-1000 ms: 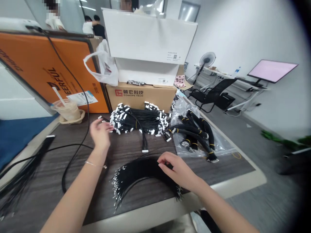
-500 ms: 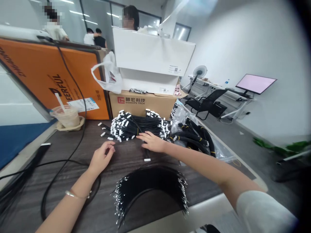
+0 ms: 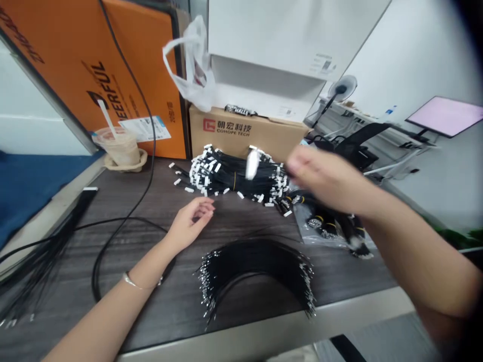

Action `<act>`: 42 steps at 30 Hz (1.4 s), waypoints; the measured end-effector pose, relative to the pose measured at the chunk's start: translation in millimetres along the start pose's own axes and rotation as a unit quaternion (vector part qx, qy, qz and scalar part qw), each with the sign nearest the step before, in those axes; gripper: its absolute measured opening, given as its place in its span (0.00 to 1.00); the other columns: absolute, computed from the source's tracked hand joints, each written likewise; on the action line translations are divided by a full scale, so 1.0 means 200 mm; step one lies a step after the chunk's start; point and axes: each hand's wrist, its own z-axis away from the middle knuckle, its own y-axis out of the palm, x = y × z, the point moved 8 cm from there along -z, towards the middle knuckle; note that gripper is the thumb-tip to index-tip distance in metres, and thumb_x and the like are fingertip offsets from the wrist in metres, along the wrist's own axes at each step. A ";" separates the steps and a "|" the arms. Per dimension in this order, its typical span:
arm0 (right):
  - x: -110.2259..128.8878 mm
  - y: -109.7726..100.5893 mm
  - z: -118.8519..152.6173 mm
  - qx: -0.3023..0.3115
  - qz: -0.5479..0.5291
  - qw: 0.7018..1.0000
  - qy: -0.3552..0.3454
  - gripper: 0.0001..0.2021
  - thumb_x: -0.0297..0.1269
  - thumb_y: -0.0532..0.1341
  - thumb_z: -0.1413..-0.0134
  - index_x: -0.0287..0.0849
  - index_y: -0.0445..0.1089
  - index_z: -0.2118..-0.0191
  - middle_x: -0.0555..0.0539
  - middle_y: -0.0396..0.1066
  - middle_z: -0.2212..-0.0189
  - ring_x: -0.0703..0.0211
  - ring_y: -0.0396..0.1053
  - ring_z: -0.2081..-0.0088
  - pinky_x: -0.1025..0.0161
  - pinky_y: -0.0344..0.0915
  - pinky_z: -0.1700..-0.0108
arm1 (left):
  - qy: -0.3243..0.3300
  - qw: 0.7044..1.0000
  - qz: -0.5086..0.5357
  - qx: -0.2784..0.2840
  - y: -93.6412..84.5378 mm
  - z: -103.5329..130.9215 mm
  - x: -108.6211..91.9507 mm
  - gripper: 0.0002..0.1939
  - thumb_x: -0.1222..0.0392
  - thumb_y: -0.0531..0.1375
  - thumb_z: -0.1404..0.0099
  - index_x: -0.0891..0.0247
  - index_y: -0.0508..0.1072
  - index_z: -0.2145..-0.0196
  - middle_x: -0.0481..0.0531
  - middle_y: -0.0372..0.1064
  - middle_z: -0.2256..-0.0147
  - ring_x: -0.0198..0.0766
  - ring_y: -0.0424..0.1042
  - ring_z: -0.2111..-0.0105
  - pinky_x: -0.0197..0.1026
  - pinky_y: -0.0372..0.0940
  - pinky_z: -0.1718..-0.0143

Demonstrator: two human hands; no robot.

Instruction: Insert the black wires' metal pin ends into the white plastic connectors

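Note:
My left hand (image 3: 190, 221) hovers over the dark table with loosely curled fingers, thumb apart and nothing in its grasp. To the right, my right hand (image 3: 324, 178) is raised and smeared by motion, its fingers closed on a black cable that is mostly hidden. A blurred white connector (image 3: 252, 163) shows to the left of that hand and seems to belong to the cable. Behind both hands lies a pile of black cables (image 3: 241, 173) with white connectors, tied with a yellow band. Nearer me, a curved bundle of black wires (image 3: 256, 256) with bare metallic tips rests on the table.
Bundled cables (image 3: 320, 221) lie on clear plastic at the right. A drink cup (image 3: 118, 146) in a carrier stands at the left, near a long black cord (image 3: 130, 206) and more black wires (image 3: 64, 246). Cardboard (image 3: 249, 136) and orange boxes (image 3: 143, 70) line the back.
My right hand has lifted off the cable pile and moved right with a cable. The view has tilted down and come closer. My left hand stays over the table.

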 end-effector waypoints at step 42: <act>0.14 1.04 0.70 0.396 -0.002 0.913 -0.099 0.08 0.31 0.57 0.43 0.37 0.73 0.63 0.45 0.67 0.66 0.61 0.66 0.65 0.62 0.65 0.59 | -0.212 0.972 0.069 0.069 0.20 0.02 0.20 0.09 0.65 0.58 0.39 0.67 0.69 0.76 0.49 0.69 0.78 0.30 0.69 0.79 0.36 0.67 0.73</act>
